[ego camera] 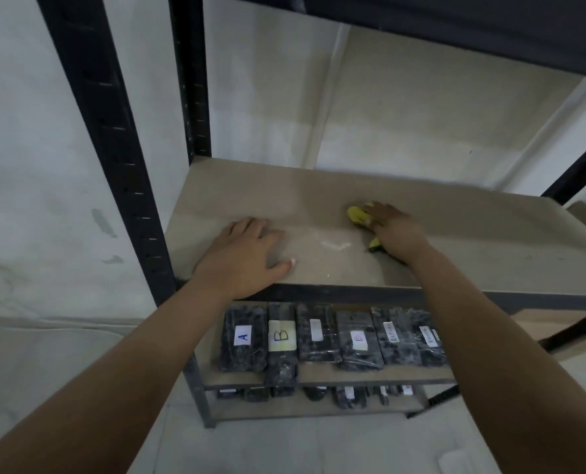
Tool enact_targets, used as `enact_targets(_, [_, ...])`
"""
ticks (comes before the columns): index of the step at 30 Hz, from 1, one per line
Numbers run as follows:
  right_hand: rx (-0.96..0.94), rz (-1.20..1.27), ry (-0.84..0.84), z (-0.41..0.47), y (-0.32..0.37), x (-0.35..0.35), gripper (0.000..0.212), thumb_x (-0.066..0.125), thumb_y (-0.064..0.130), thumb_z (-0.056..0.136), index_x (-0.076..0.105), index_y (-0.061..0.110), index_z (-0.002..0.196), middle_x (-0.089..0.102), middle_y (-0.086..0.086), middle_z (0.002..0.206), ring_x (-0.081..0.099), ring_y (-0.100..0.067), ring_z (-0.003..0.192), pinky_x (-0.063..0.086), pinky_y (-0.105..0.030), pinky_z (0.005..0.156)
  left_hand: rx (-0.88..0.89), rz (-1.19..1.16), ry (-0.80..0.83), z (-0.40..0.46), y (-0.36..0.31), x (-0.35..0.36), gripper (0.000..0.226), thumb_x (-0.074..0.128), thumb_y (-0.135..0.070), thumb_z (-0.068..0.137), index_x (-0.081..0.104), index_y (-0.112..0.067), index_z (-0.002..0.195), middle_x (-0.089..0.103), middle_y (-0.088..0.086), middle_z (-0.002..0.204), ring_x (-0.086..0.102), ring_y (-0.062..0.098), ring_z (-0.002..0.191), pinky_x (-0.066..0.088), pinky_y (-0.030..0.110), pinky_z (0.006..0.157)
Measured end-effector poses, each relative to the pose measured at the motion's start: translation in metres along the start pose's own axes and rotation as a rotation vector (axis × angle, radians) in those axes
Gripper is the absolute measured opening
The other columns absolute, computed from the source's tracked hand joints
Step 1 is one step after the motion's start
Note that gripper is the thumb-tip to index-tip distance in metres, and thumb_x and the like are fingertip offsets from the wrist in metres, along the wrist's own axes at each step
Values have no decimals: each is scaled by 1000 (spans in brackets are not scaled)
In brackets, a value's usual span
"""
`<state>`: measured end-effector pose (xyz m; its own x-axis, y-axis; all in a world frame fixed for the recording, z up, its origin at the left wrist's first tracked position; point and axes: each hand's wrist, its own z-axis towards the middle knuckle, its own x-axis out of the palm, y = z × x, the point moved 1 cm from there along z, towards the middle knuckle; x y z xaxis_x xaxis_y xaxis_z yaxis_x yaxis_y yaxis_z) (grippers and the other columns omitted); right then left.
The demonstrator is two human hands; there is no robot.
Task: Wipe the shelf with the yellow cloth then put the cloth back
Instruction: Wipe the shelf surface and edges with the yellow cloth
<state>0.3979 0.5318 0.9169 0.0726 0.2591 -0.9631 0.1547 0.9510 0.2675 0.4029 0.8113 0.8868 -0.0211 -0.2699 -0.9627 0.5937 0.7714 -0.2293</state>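
Our right hand (392, 230) presses the soft yellow cloth (356, 213) flat on the beige board shelf (319, 200), fingers spread. Our left hand (247, 251) rests open. It looks limp; we'd bunch it to lift.

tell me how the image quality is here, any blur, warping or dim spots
Head view: wide-angle warping bends the black uprights; lighting is dim and flat; the right hand on the yellow cloth is slightly motion-blurred; labels on the dark packs below read A and B, others are too soft.
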Motion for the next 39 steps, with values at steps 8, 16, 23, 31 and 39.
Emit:
enact_targets(8, [-128,305,-84,-52,35,16,26,53,34,92,66,27,114,68,-1,118,62,-22,105,48,-34,88,26,13,-41,-5,-2,3,67,22,-66,82,38,-30,136,38,-1,144,27,20,134,23,37,112])
enact_targets(16, [-12,11,-97,16,30,17,37,42,32,97,51,23,131,54,-9,135,51,-33,118,42,-33,92,22,0,-36,0,0,1,63,27,-61,84,40,-28,136,39,0,145,28,20,134,24,38,112])
enact_targets(23, [-264,78,-131,-78,65,27,22,56,27,90,68,21,108,68,-3,118,62,-23,107,46,-27,83,18,-44,-69,1,2,0,60,33,-52,81,49,-23,131,48,-1,138,36,20,129,31,40,109])
enact_targets(31, [-129,727,35,-112,60,-27,19,53,23,92,69,28,101,70,6,89,61,-1,72,44,-8,61,25,-89,-72,-2,1,-2,58,29,-48,82,51,-21,129,50,-2,136,39,19,127,34,38,106])
enact_targets(39, [100,-48,-156,-56,43,18,31,45,30,96,57,22,122,62,-14,121,59,-36,105,45,-36,82,4,-97,-115,-2,3,0,39,42,-35,91,54,-20,125,54,-2,131,44,17,122,40,34,99])
